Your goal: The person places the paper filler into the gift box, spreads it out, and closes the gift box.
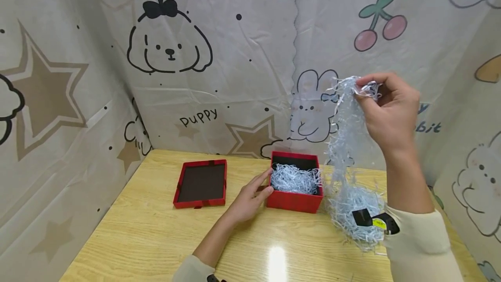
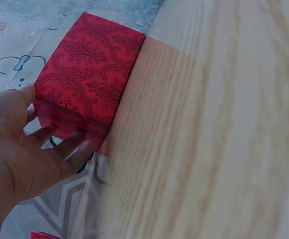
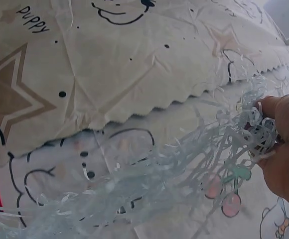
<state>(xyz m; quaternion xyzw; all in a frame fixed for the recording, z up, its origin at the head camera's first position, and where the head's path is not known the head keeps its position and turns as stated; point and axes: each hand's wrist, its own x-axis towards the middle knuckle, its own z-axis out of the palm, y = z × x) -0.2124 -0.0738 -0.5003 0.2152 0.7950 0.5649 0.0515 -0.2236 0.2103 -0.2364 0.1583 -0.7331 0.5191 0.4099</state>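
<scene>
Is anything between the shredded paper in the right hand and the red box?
Nothing visible blocks the held paper: the red box is open, its lid lies apart, and the left hand is at the box's left side.

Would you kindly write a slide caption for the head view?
Right hand holds up pale shredded paper; left hand touches the open red box.

"What's worn on the right?"
"A cream long sleeve (image 1: 420,247), plus a black wrist camera (image 1: 362,217) with a yellow label (image 1: 379,223)."
"And the left?"
"A matching cream sleeve (image 1: 193,270); black gear (image 1: 212,278) partly shows."
</scene>
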